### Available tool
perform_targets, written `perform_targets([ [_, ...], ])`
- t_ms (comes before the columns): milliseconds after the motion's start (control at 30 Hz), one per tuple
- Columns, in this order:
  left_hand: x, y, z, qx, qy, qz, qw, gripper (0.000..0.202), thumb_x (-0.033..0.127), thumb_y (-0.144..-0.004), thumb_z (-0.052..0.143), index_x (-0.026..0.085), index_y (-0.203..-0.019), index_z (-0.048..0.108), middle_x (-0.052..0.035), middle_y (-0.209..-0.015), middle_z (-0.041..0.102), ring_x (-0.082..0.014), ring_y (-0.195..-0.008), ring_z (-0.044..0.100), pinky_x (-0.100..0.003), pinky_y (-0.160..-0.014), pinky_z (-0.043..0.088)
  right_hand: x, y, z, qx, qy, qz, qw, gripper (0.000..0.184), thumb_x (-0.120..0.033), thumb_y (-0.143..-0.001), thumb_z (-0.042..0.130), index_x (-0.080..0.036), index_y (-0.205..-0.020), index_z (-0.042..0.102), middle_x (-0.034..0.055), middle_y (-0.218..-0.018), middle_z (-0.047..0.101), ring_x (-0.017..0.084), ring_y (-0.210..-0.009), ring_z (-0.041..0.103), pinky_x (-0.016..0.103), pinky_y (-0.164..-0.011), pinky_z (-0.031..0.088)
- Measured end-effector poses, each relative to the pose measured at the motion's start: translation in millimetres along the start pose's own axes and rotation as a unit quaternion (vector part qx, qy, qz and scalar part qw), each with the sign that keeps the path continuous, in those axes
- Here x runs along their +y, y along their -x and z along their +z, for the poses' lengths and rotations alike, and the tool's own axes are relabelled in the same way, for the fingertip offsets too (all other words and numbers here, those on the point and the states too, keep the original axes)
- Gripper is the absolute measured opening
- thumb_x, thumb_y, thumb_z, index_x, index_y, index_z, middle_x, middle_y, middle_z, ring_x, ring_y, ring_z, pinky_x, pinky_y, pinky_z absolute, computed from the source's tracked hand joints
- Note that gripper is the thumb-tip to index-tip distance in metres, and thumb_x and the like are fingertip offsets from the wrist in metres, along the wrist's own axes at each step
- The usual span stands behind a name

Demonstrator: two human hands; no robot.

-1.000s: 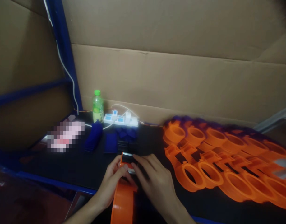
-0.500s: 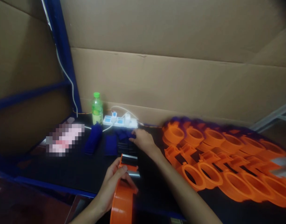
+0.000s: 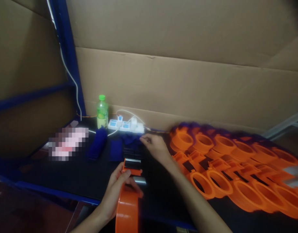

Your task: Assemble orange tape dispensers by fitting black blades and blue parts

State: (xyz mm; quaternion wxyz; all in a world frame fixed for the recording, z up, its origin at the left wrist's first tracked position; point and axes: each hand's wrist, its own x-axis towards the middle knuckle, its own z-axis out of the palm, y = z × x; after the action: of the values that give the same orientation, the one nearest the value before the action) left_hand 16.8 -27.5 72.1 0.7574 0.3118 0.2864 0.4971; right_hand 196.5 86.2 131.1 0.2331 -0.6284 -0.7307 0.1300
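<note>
My left hand [image 3: 116, 192] is closed round an orange tape dispenser [image 3: 128, 207] at the near edge of the black bench; its serrated blade end [image 3: 132, 162] points away from me. My right hand [image 3: 155, 146] reaches out over a pile of small dark blue plastic parts [image 3: 131, 139] behind the dispenser. Its fingers curl down onto the parts in a pinch. What they hold is too small and dark to make out.
Several orange dispenser frames [image 3: 226, 168] lie spread over the right of the bench. A green-capped bottle [image 3: 102, 111] and a white power strip [image 3: 126, 125] stand at the back by the cardboard wall [image 3: 188, 87]. More blue parts [image 3: 97, 144] lie to the left, near a blue post [image 3: 66, 48].
My right hand left the dispenser's blade end and reached out to the blue parts. It has since shifted slightly to the right there. My left hand kept its hold on the dispenser.
</note>
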Motion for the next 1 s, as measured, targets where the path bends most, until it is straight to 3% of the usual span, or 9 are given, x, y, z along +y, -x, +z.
perform_targets([
  [167, 2, 0, -1.8, 0.037, 0.035, -0.004, 0.999, 0.031, 0.041, -0.092, 0.057, 0.016, -0.112, 0.058, -0.0139, -0.095, 0.076, -0.0231, -0.063, 0.072, -0.035, -0.058, 0.057, -7, 51, -13, -0.015, -0.095, -0.038, 0.995, 0.039, -0.047, -0.097, 0.045, -0.018, -0.094, 0.071, 0.0004, -0.075, 0.069, 0.011, -0.062, 0.061, 0.02, -0.059, 0.045],
  [333, 1, 1, -1.6, 0.067, 0.043, 0.014, 0.997, 0.034, 0.039, -0.09, 0.063, 0.021, -0.118, 0.054, -0.0162, -0.12, 0.071, -0.0259, -0.079, 0.076, -0.037, -0.067, 0.06, -14, 86, -20, -0.031, -0.158, -0.031, 0.986, 0.03, -0.043, -0.094, 0.053, -0.02, -0.101, 0.07, -0.002, -0.068, 0.066, 0.01, -0.057, 0.058, 0.02, -0.056, 0.043],
  [467, 1, 3, 0.5, 0.066, 0.036, -0.002, 0.997, 0.037, 0.04, -0.088, 0.066, 0.023, -0.118, 0.053, -0.0144, -0.117, 0.072, -0.0245, -0.07, 0.076, -0.034, -0.061, 0.059, -27, 96, -20, -0.011, -0.117, -0.028, 0.993, 0.025, -0.037, -0.093, 0.057, -0.021, -0.11, 0.064, -0.0021, -0.071, 0.069, 0.011, -0.058, 0.059, 0.02, -0.055, 0.042],
  [600, 5, 6, 5.5, 0.07, 0.063, -0.023, 0.995, 0.04, 0.036, -0.087, 0.069, 0.027, -0.12, 0.047, -0.008, -0.108, 0.075, -0.0231, -0.069, 0.077, -0.036, -0.065, 0.06, -46, 104, -12, 0.003, -0.041, -0.046, 0.998, 0.019, -0.035, -0.094, 0.056, -0.021, -0.104, 0.063, -0.0005, -0.075, 0.07, 0.014, -0.061, 0.064, 0.021, -0.054, 0.041],
  [700, 5, 6, 5.4, 0.086, 0.081, -0.031, 0.993, 0.044, 0.034, -0.086, 0.07, 0.028, -0.121, 0.044, -0.0069, -0.109, 0.074, -0.0235, -0.07, 0.077, -0.037, -0.065, 0.06, -53, 108, -6, 0.041, -0.004, -0.083, 0.996, 0.019, -0.035, -0.095, 0.056, -0.022, -0.103, 0.067, 0.0025, -0.084, 0.072, 0.017, -0.072, 0.069, 0.024, -0.062, 0.047],
  [833, 0, 2, -0.6, 0.089, 0.093, -0.029, 0.991, 0.044, 0.036, -0.085, 0.07, 0.026, -0.121, 0.045, -0.0094, -0.106, 0.075, -0.0252, -0.069, 0.076, -0.033, -0.057, 0.058, -47, 111, -8, 0.049, -0.016, -0.15, 0.987, 0.029, -0.031, -0.092, 0.062, -0.024, -0.119, 0.067, 0.0066, -0.108, 0.07, 0.02, -0.095, 0.069, 0.03, -0.079, 0.056],
  [1000, 0, 0, -4.6, 0.053, 0.106, -0.061, 0.991, 0.045, 0.044, -0.085, 0.067, 0.02, -0.119, 0.05, -0.0145, -0.103, 0.076, -0.0279, -0.064, 0.075, -0.031, -0.05, 0.053, -32, 111, -13, 0.013, -0.062, -0.199, 0.978, 0.043, -0.015, -0.095, 0.052, -0.028, -0.136, 0.058, 0.006, -0.113, 0.068, 0.016, -0.1, 0.067, 0.03, -0.084, 0.058],
])
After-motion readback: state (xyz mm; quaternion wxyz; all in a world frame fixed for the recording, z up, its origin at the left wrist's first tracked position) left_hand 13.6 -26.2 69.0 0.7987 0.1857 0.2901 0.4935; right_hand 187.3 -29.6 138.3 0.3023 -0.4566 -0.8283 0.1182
